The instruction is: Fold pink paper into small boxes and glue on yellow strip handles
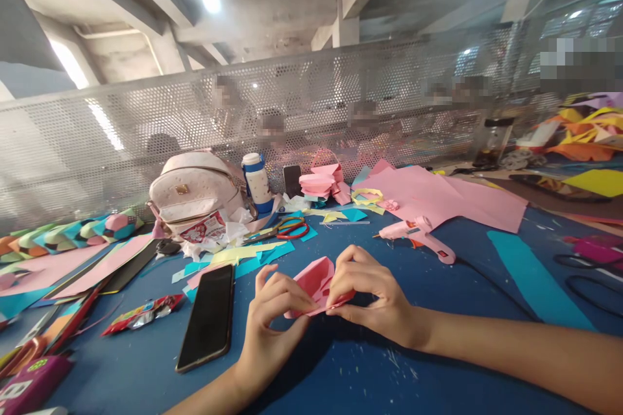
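Two bare hands meet over a blue table (341, 369), seen from the head camera of the person they belong to. Between them is a pink folded paper (316, 280), held just above the tabletop at the centre of the view. The left hand (275, 318) comes in from the lower edge with its fingers curled, thumb and fingertips pinching the paper's left side. The right hand (372, 298) reaches in from the right, its forearm lying across the table, and its thumb and fingers pinch the paper's lower right edge. Both hands are closed on the paper and their fingertips nearly touch each other. Just left of the left hand a black phone (207, 318) lies flat, screen dark, and further left sits a red snack wrapper (143, 312). Beyond the right hand lies a pink glue gun (416, 233), its cord trailing off to the right. Farther back are scissors (287, 228) with red handles among paper scraps, a pale pink backpack (195, 191), a white and blue bottle (257, 181), a stack of pink folded pieces (321, 183) and large pink sheets (438, 194). A metal mesh screen (146, 123) closes off the far side of the table
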The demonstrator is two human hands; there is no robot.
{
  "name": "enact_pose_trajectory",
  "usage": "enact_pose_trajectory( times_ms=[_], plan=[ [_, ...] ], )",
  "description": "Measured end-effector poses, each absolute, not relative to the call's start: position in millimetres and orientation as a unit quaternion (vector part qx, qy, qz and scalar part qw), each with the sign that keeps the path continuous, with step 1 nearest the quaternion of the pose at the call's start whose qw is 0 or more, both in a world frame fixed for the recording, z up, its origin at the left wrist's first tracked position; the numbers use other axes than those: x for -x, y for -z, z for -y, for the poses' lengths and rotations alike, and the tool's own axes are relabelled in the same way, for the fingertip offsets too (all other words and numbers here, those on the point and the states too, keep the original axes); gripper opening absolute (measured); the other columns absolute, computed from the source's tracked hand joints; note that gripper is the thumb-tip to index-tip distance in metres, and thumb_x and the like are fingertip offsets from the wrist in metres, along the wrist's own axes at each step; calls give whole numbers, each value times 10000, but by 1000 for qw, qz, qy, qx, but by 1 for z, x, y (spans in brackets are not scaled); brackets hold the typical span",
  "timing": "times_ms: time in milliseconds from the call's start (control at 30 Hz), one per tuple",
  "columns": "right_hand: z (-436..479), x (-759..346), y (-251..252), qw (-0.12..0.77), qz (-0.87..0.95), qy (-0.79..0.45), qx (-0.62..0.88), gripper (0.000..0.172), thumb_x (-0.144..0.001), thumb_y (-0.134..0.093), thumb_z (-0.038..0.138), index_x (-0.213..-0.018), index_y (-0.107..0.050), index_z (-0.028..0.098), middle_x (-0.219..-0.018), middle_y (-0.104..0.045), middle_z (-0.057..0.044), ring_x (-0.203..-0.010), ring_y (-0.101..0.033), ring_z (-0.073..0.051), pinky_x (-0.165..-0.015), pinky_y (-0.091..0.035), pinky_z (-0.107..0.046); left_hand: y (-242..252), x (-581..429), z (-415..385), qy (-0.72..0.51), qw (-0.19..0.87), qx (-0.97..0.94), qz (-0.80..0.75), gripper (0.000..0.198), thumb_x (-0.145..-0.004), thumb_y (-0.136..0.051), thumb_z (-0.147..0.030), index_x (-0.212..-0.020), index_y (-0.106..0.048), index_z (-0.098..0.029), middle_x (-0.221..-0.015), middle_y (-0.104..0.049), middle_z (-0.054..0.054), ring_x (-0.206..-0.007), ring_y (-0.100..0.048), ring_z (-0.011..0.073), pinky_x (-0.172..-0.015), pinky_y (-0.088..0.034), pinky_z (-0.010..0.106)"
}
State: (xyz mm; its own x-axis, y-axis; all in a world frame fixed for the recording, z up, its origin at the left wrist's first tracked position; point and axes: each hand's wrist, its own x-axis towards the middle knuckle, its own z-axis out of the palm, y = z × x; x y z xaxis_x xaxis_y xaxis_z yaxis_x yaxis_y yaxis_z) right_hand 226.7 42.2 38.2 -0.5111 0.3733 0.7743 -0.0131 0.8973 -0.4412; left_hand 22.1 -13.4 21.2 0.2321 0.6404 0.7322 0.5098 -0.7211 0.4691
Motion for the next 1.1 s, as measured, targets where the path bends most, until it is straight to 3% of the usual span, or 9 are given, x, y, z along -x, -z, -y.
enact_pose_trajectory(
  times_ms=[700,1100],
  plan=[
    [-41,-229,-40,479,850,-196,99,33,-841,-726,228,-824,-702,213,-747,-702,1,-787,-520,-171,-794,-394,-353,-21,-22,14,-500,68,-782,-366,202,-796,-670,-47,-779,-653,-247,-729,-653,-63,-697,-616,134,-1038,-232,446],
    [-43,-229,-42,476,855,-181,95,134,-896,-659,332,-830,-712,228,-750,-715,-12,-775,-531,-180,-780,-400,-359,-20,-22,14,-493,55,-780,-381,137,-828,-668,-132,-749,-659,-243,-703,-666,-43,-684,-613,149,-1031,-257,451]
  ],
)
